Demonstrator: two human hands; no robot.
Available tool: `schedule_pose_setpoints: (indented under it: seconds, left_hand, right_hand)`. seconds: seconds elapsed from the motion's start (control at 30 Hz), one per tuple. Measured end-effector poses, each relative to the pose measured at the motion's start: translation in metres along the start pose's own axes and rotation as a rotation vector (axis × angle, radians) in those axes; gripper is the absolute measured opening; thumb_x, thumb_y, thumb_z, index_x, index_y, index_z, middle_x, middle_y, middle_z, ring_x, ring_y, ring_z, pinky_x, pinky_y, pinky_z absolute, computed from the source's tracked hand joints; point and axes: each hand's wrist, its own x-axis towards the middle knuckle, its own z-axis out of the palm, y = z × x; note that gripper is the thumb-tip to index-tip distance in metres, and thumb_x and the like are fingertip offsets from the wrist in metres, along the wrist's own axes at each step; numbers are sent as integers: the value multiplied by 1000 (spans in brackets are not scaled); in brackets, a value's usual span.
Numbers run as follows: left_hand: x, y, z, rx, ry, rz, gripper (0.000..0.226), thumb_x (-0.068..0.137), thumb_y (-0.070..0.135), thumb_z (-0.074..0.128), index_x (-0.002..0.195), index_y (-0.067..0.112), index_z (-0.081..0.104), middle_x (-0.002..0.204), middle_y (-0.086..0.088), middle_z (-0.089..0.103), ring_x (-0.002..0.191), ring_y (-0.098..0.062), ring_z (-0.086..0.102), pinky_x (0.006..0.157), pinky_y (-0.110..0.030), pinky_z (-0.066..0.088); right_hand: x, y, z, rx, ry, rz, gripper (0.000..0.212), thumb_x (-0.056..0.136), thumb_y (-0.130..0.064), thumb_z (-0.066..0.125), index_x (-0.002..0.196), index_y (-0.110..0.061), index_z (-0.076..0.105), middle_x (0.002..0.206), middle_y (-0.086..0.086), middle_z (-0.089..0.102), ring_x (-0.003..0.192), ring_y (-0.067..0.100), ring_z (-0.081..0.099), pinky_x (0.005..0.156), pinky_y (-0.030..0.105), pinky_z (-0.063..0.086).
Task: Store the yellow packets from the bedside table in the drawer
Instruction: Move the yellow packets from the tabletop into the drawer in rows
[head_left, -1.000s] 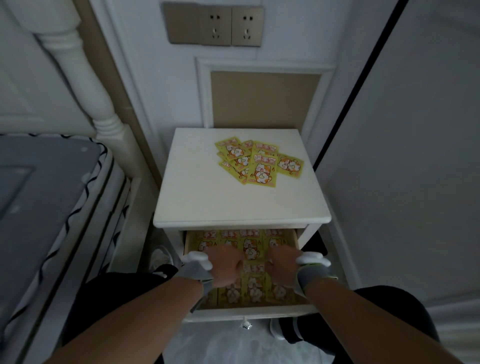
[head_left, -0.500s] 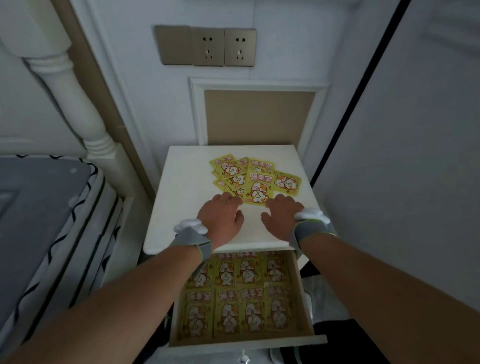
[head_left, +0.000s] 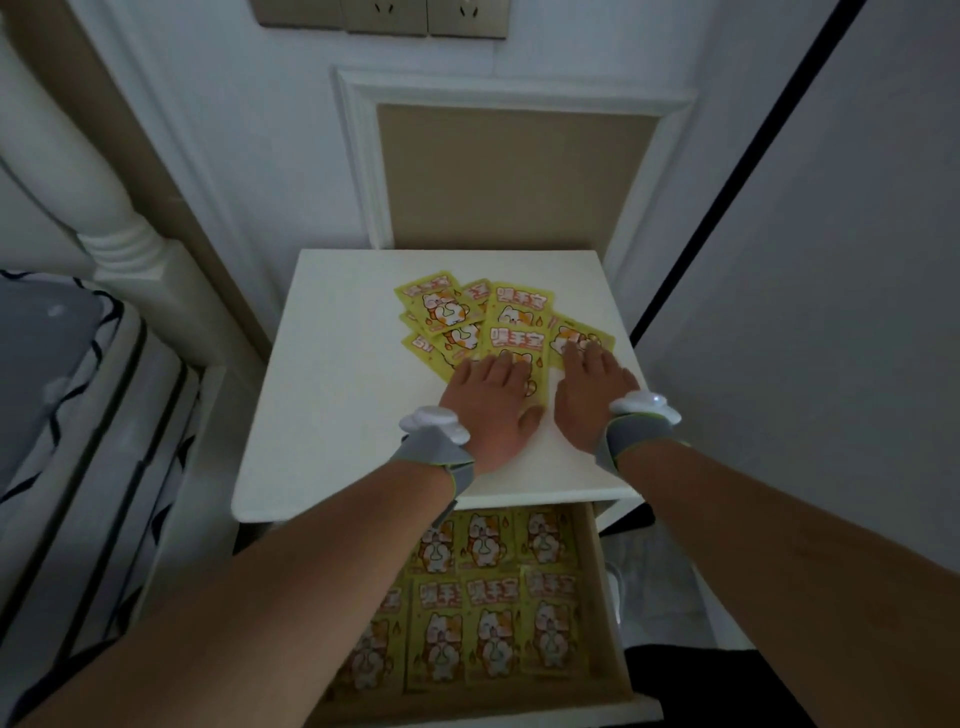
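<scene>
Several yellow packets (head_left: 467, 317) with a cartoon cat lie fanned out on the white bedside table (head_left: 332, 395). My left hand (head_left: 493, 405) lies flat, fingers spread, on the near packets. My right hand (head_left: 587, 384) rests palm down with its fingertips on the rightmost packet (head_left: 597, 335). Neither hand has a packet lifted. Below the tabletop the drawer (head_left: 615, 613) stands pulled out, and rows of the same yellow packets in the drawer (head_left: 493, 623) lie flat inside; my left forearm hides its left part.
A bed with a striped mattress edge (head_left: 104, 467) and a white turned bedpost (head_left: 98, 208) stand close on the left. A pale wardrobe door (head_left: 805, 312) rises on the right. Wall sockets (head_left: 426, 15) sit above the table.
Both hands have left the drawer, risen over the tabletop and reached forward until they rest on the fanned packets. The view has moved closer and tilted down.
</scene>
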Motion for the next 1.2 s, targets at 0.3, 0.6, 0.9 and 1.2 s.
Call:
schedule_pose_setpoints:
  seconds: [0.3, 0.6, 0.9, 1.2]
  left_hand:
    - [-76, 4, -7, 26, 166, 25, 63, 89, 58, 39, 132, 13, 52, 118, -8, 55, 109, -30, 51, 101, -42, 40]
    - [-129, -7, -16, 0, -32, 27, 80, 84, 51, 57, 150, 15, 28, 157, -10, 31, 143, -31, 31, 116, -44, 28]
    - [-170, -14, -28, 108, 55, -37, 63, 79, 5, 62, 139, 13, 47, 126, -11, 54, 106, -35, 55, 80, -43, 46]
    - [-245, 2, 9, 109, -81, -121, 46, 84, 5, 64, 128, 14, 58, 111, -11, 62, 100, -33, 61, 75, -40, 48]
  right_hand:
    - [-55, -3, 5, 71, 152, -89, 59, 97, -52, 31, 141, -13, 43, 154, 14, 35, 143, 33, 29, 119, 49, 21]
    - [-124, -13, -1, -24, 81, -144, 77, 85, -77, 30, 138, -23, 42, 136, 5, 49, 119, 29, 46, 97, 44, 40]
    - [-148, -34, 12, -98, 82, -204, 76, 84, -49, 57, 147, -20, 28, 135, 8, 44, 113, 32, 46, 91, 43, 42]
    - [-190, -42, 37, -56, 198, -332, 28, 76, -12, 60, 103, -17, 58, 101, 6, 58, 86, 31, 58, 67, 41, 49]
